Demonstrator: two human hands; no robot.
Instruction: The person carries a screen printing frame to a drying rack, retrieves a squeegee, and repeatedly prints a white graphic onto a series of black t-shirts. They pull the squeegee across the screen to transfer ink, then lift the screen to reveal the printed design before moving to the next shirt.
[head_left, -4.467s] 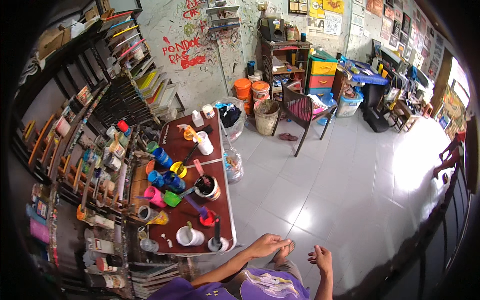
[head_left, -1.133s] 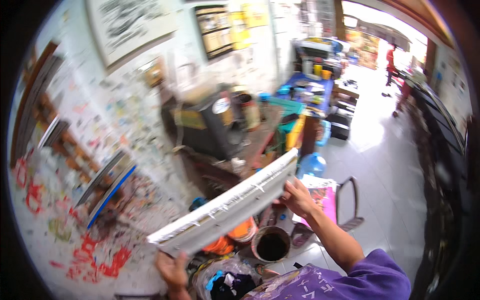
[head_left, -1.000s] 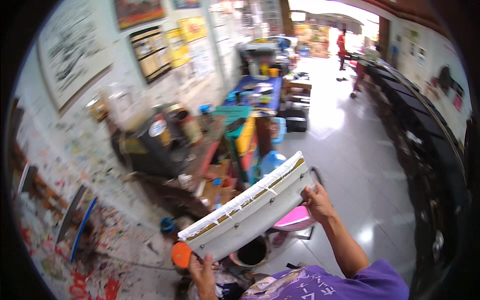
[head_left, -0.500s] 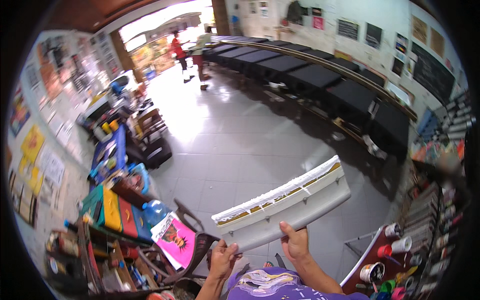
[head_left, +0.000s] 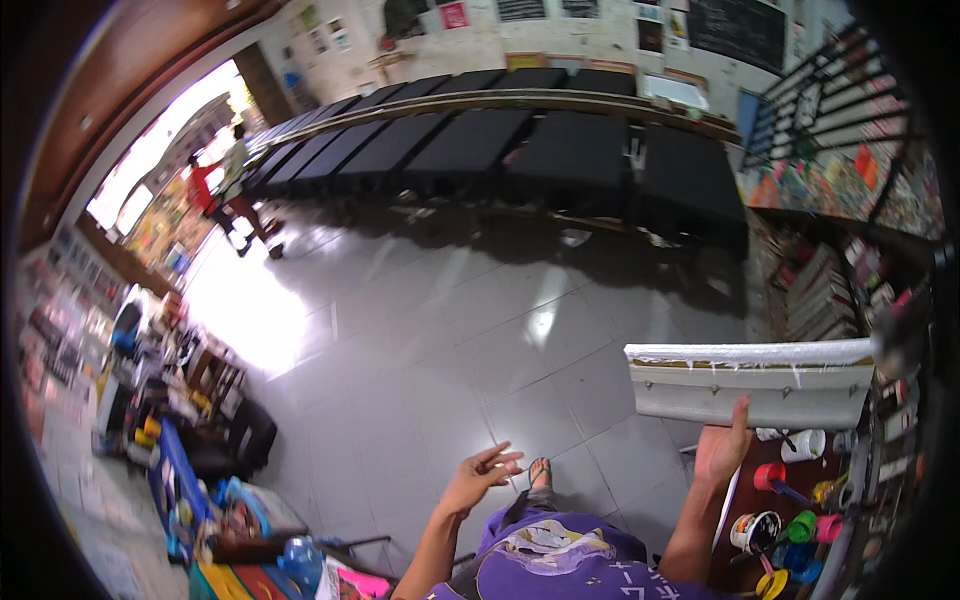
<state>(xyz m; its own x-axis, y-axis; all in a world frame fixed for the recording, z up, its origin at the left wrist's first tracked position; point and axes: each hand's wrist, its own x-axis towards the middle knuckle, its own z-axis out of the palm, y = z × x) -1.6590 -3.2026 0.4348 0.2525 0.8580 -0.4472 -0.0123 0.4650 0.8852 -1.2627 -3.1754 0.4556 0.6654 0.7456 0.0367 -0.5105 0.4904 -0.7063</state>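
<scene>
Right hand (head_left: 722, 452) gripping white canvas (head_left: 745, 383), left hand (head_left: 482, 478) spread, paint cups (head_left: 800, 520) below.

My right hand (head_left: 722, 452) is under the long white stretched canvas (head_left: 750, 380), touching its lower edge at right of view. My left hand (head_left: 480, 478) is left of it, well apart, over the grey tiled floor (head_left: 420, 330). Small round paint pots (head_left: 790, 500) sit on the table (head_left: 745, 475) below the canvas. Row of flat black panels (head_left: 500, 150) stands behind, across the floor.
</scene>
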